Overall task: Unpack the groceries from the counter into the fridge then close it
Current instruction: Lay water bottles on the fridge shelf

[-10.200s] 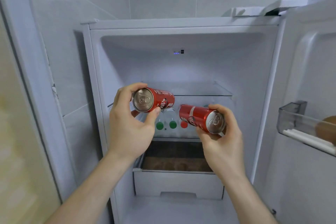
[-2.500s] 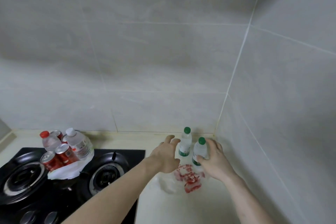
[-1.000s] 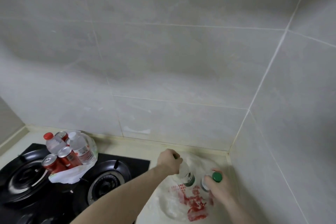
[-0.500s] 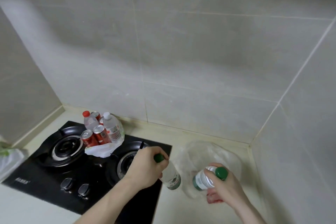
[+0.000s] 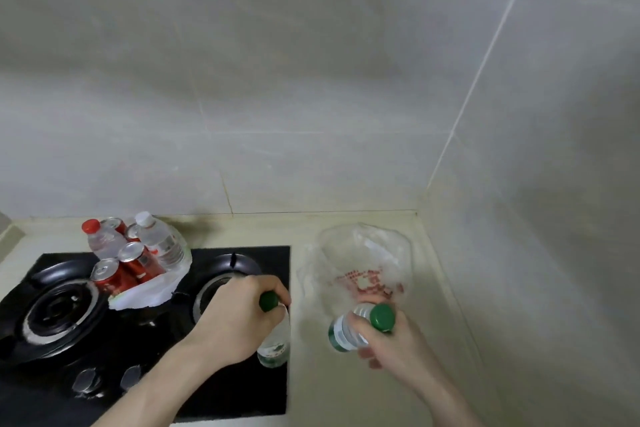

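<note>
My left hand [image 5: 230, 319] grips a green-capped water bottle [image 5: 275, 345] near its neck, above the right edge of the stove. My right hand [image 5: 391, 345] holds a second green-capped bottle [image 5: 348, 329], tilted, over the counter. Behind them lies an empty clear plastic bag with red print [image 5: 360, 262]. A white bag [image 5: 145, 295] on the stove holds several red cans [image 5: 135, 262], a red-capped bottle [image 5: 100, 241] and a white-capped bottle [image 5: 159, 241]. The fridge is out of view.
A black gas stove [image 5: 62, 319] with two burners and two knobs fills the lower left. The cream counter [image 5: 311, 388] runs into a tiled corner at the right, with grey tiled walls [image 5: 311, 80] behind and to the right.
Both hands lifted the green-capped bottles out of the clear bag and drew them toward me; the bag now lies empty. The view has shifted left and down over the stove.
</note>
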Demonstrator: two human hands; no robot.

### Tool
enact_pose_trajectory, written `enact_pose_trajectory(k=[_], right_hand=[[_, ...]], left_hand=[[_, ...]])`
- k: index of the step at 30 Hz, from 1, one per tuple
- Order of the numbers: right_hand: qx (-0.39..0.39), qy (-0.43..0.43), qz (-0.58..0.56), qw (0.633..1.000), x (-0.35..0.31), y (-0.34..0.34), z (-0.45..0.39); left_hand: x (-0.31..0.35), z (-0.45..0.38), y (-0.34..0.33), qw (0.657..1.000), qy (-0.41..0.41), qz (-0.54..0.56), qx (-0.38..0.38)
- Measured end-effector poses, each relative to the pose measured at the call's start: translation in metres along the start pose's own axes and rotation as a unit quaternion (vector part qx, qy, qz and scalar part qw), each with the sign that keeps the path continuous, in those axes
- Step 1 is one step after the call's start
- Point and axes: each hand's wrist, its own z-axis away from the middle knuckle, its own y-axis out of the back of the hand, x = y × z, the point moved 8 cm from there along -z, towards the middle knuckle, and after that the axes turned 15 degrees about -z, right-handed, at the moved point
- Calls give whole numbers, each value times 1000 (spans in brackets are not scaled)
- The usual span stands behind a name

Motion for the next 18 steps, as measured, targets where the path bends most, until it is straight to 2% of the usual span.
enact_pose_trajectory(k=[4,11,18], right_hand=[[86,-27,-50,995,23,5,43],[258,-60,-114,958,69,26,166],[431,-73,-181,881,125,52,334]], left_hand=[[22,0,-12,991,-122,-36,-36],[94,28,-44,944,-301,-57,-123],[206,121,-89,848,-483,-60,-209]])
